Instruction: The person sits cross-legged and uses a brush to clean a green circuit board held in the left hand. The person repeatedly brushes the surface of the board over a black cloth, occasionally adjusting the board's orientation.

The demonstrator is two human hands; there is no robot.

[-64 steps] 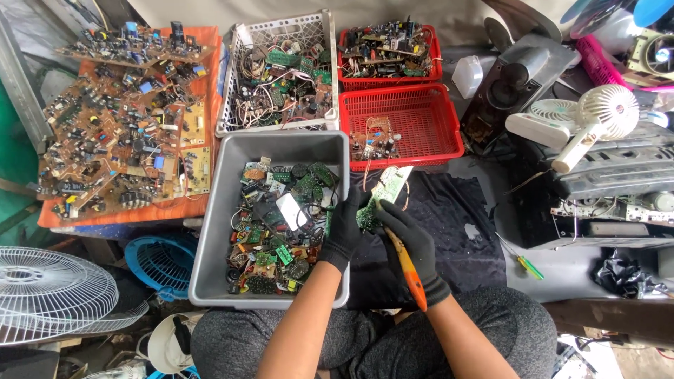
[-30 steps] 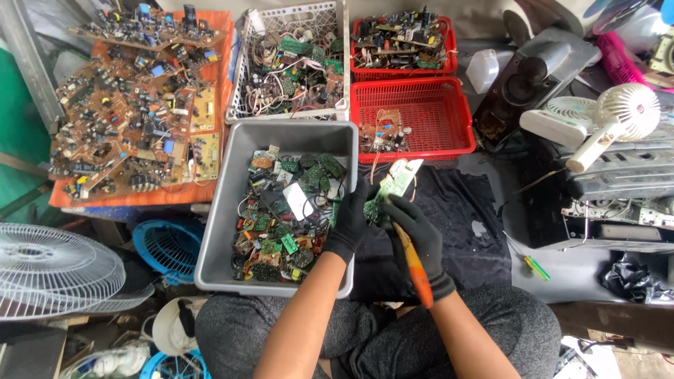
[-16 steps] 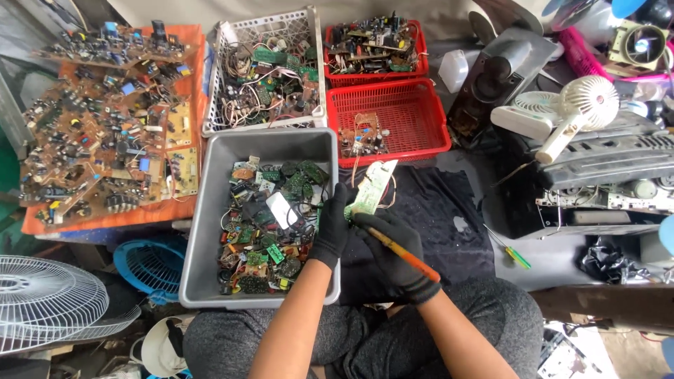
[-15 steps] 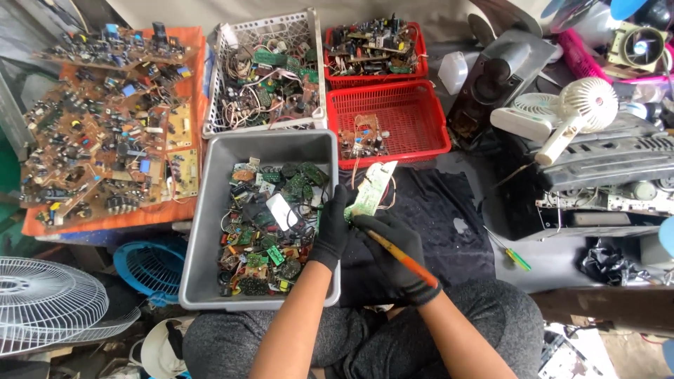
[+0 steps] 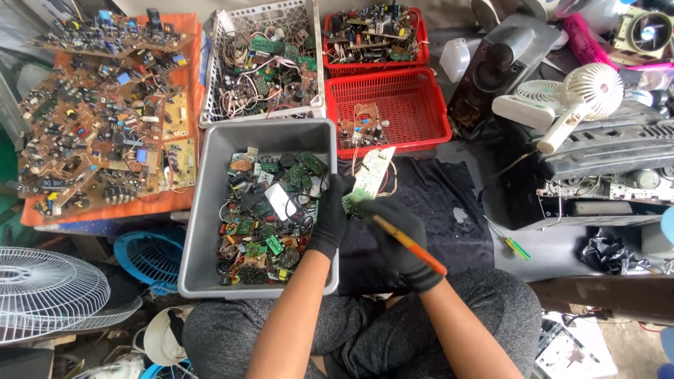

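No packages, signs or lit screens show in this view from above of a cluttered salvage spot. The nearest thing to a label is a small white rectangular tag or card (image 5: pixel 281 202), lying tilted among green circuit scraps in the grey bin at centre-left of the frame. At the lower right edge, a white printed sheet (image 5: pixel 562 347) lies on the floor; its markings are too small to make out.

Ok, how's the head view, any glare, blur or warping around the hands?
Head view: soft even daylight, no glare; left hand, right hand and the green circuit board are sharp; wide-lens bending at the edges, seen on the white fan grille.
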